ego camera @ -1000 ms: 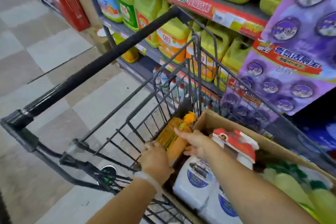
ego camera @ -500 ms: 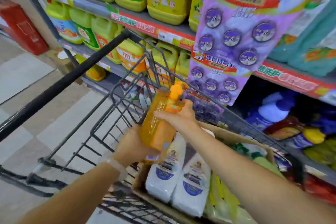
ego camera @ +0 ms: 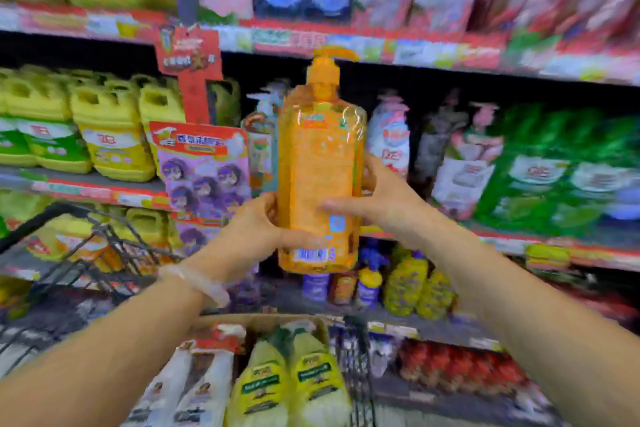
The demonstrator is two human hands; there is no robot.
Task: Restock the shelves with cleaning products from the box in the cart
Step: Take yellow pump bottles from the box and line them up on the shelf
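I hold an orange pump bottle upright at chest height in front of the middle shelf. My left hand grips its lower left side, near the barcode. My right hand wraps around its right side, with the fingers across the back label. Below my arms, the cardboard box in the black wire cart holds white refill pouches and yellow-green pouches. The picture is blurred.
Yellow jugs fill the shelf at left. A purple hanging pack dangles beside the bottle. White pump bottles and green packs stand at right. Small bottles line the lower shelf.
Both hands lifted the orange bottle out of the cart's box and raised it upright toward the middle shelf. The view swung up from the cart to the shelves.
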